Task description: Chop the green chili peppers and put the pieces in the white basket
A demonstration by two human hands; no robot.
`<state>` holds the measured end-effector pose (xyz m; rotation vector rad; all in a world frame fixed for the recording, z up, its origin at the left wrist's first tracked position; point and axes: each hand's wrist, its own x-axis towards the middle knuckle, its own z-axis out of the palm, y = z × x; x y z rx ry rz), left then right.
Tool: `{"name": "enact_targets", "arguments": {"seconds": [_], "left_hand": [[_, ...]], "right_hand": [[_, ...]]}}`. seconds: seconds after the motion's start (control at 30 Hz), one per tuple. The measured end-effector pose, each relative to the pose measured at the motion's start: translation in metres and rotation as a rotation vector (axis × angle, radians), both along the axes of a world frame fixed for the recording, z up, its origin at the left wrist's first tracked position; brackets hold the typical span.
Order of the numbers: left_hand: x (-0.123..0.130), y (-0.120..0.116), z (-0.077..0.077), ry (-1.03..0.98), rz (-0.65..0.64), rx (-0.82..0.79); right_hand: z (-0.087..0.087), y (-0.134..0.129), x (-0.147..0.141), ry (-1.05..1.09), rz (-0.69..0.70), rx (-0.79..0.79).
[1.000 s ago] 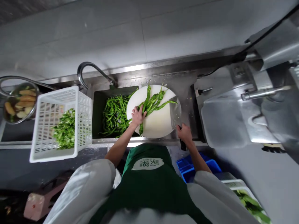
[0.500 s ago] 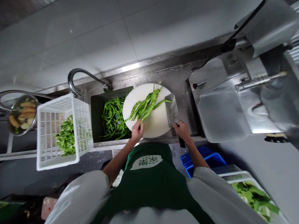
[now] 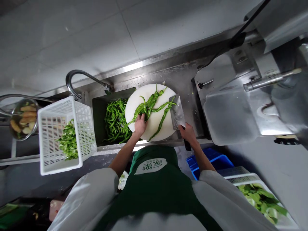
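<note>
Several long green peppers (image 3: 151, 102) lie on a round white cutting board (image 3: 156, 128). My left hand (image 3: 140, 124) is at the board's lower left, its fingers closed on the lower ends of the bunch. One pepper (image 3: 160, 124) lies apart on the right part of the board, slanting up toward the blade. In my right hand (image 3: 188, 133) is the handle of a wide cleaver (image 3: 177, 110), its blade flat over the board's right edge. The tips of two peppers reach the blade.
More green peppers (image 3: 116, 120) fill the sink left of the board. Further left stand a white basket (image 3: 86, 131) of chopped greens and a bowl (image 3: 24, 118). A faucet (image 3: 84, 74) arches behind; a metal machine (image 3: 231, 115) is at right, blue crates (image 3: 216, 160) below.
My left hand has moved up onto the peppers from the board's front edge. One pepper now lies separate on the right, and the bunch has shifted left. My right hand stays with the cleaver.
</note>
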<state>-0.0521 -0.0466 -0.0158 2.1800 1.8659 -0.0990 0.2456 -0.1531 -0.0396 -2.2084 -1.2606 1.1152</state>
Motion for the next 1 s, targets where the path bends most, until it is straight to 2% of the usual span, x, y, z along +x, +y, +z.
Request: {"name": "enact_targets", "arguments": {"seconds": [0.17, 0.3, 0.43, 0.53, 0.63, 0.73, 0.8, 0.9, 1.0], "left_hand": [[-0.007, 0.012, -0.009, -0.236, 0.02, 0.031], [-0.003, 0.013, 0.0, -0.478, 0.053, 0.175], [-0.004, -0.01, 0.009, -0.67, 0.047, 0.354], [-0.017, -0.041, -0.001, -0.659, -0.083, 0.435], [-0.031, -0.066, -0.021, -0.629, -0.204, 0.33], [-0.037, -0.073, -0.03, -0.556, -0.187, 0.203], [-0.037, -0.069, -0.026, -0.491, -0.173, 0.158], [-0.04, -0.057, -0.013, -0.338, -0.126, 0.115], [-0.042, -0.044, 0.002, -0.226, -0.069, -0.053]], "right_hand": [[-0.002, 0.001, 0.0, -0.042, 0.017, 0.016], [-0.002, 0.0, 0.0, -0.006, 0.004, 0.041], [0.001, -0.001, -0.001, 0.031, -0.02, 0.038], [0.003, -0.001, -0.002, 0.054, -0.04, 0.022], [0.002, -0.001, -0.001, 0.063, -0.038, 0.013], [-0.001, -0.001, 0.0, 0.05, -0.022, 0.021], [-0.002, -0.001, 0.0, 0.044, -0.015, 0.025], [-0.005, -0.002, 0.001, 0.041, -0.019, 0.039], [-0.007, -0.002, 0.001, 0.036, -0.026, 0.046]]}}
